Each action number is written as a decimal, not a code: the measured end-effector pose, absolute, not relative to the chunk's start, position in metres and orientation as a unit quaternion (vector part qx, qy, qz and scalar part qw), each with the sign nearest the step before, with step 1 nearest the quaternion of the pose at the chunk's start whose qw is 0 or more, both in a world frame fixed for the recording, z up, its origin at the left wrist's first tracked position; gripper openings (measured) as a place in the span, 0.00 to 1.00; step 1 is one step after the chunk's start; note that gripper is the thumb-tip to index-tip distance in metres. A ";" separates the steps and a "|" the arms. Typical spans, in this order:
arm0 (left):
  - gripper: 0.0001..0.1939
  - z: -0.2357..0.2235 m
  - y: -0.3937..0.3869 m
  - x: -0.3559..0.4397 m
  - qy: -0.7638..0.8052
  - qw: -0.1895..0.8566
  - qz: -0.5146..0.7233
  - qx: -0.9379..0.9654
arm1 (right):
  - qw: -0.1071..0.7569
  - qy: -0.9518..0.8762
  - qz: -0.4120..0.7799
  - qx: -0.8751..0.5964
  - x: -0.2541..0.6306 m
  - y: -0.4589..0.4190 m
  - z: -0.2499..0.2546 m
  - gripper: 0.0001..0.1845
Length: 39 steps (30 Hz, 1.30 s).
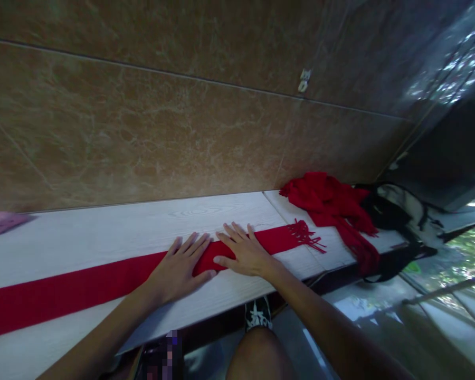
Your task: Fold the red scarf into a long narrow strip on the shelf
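Observation:
A long red scarf (83, 282) lies stretched flat along the white bench (114, 232), running from the left edge of view to a fringed end on the right. My left hand (184, 264) rests palm down on it with the fingers spread. Just to the right, my right hand (241, 250) also lies flat across the scarf, fingers apart and thumb pointing left. Between the two thumbs a stretch of red cloth shows. Neither hand grips anything. The scarf's left end is out of view.
Another red scarf (328, 203) sits crumpled at the right, one end hanging over the bench edge. Beyond it is a black and pale bag (404, 211). A pink item (3, 222) lies far left. A brown tiled wall (162, 126) rises behind. My shoe (258, 314) is below the bench edge.

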State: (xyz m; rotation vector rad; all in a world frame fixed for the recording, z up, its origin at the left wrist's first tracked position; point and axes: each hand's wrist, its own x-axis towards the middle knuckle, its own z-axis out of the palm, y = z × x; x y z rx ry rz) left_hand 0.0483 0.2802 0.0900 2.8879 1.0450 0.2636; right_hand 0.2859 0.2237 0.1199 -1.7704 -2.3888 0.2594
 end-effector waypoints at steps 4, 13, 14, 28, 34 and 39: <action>0.46 0.087 0.282 0.050 0.344 0.023 0.092 0.934 | 0.106 -0.799 0.069 -0.589 0.274 0.222 0.114 0.40; 0.46 0.090 0.280 0.051 0.344 0.038 0.092 0.934 | 0.067 -0.743 0.019 -0.666 0.355 0.217 0.099 0.40; 0.46 0.092 0.280 0.051 0.343 0.043 0.090 0.934 | 0.062 -0.732 0.011 -0.679 0.369 0.215 0.098 0.39; 0.40 0.100 0.275 0.053 0.347 0.060 0.084 0.932 | 0.137 -0.776 0.080 -0.610 0.264 0.241 0.122 0.40; 0.41 0.088 0.281 0.051 0.337 0.026 0.103 0.935 | 0.142 -0.801 0.090 -0.575 0.245 0.252 0.110 0.40; 0.43 0.081 0.283 0.049 0.336 0.023 0.123 0.933 | 0.079 -0.748 0.015 -0.659 0.338 0.236 0.100 0.39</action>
